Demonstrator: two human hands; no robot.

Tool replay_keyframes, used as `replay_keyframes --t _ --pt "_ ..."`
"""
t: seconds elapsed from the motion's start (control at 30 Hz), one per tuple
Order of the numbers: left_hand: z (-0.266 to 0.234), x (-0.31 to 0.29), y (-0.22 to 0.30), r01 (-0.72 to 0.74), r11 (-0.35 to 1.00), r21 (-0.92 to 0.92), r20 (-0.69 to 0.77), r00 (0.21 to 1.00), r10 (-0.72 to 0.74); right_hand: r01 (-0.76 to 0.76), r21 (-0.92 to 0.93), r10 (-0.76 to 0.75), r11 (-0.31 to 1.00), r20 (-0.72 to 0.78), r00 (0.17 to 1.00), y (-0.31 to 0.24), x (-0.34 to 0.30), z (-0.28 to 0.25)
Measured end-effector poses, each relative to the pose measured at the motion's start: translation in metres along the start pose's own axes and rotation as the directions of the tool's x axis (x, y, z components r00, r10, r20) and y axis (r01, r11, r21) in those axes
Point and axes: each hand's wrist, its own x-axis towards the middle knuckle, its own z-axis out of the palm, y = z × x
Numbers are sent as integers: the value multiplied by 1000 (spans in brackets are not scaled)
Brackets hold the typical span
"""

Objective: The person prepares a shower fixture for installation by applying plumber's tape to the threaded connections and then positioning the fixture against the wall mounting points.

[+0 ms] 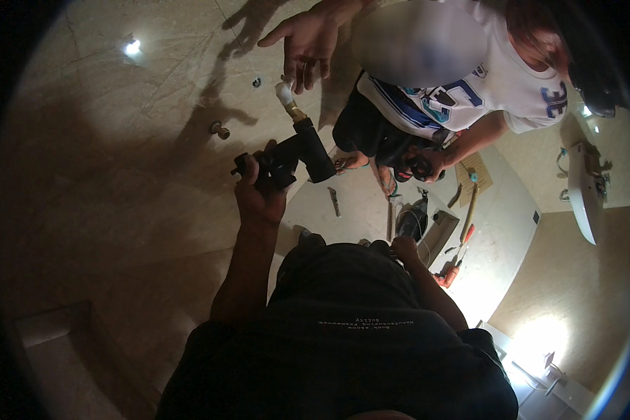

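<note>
My left hand [260, 199] is closed around a black angular faucet body [301, 150], held up in front of the stone-look wall. From its upper end sticks a brass threaded fitting [294, 110] with a white wrapping [283, 92], which looks like thread tape. A co-worker's open hand [311, 45] hovers right by that white end; whether it touches is unclear. My right hand [404, 249] hangs low near my leg with its fingers curled, and anything inside them is hidden. The co-worker's other hand [437, 164] holds a dark rounded object [420, 166].
A brass fitting [220, 130] protrudes from the wall, with a small round opening [257, 82] above it. Tools lie on the floor, including a black power tool [413, 220] and an orange-handled tool [449, 275]. A white basin [585, 189] is at right; a bright lamp [544, 353] shines below.
</note>
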Motion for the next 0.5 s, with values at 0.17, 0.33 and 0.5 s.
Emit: replay_keyframes --t 0.17,0.33,0.5 --pt "-4 2 -3 14 1000 -4 -23 1000 -14 -43 2 43 999 33 999 12 -7 19" --pt "-15 -4 -8 3 999 -50 -42 999 -5 -112 253 91 961 91 992 6 -2 11" --pt "-30 -5 -10 81 994 -70 -77 993 -86 -30 -15 32 999 130 991 3 2 -3"
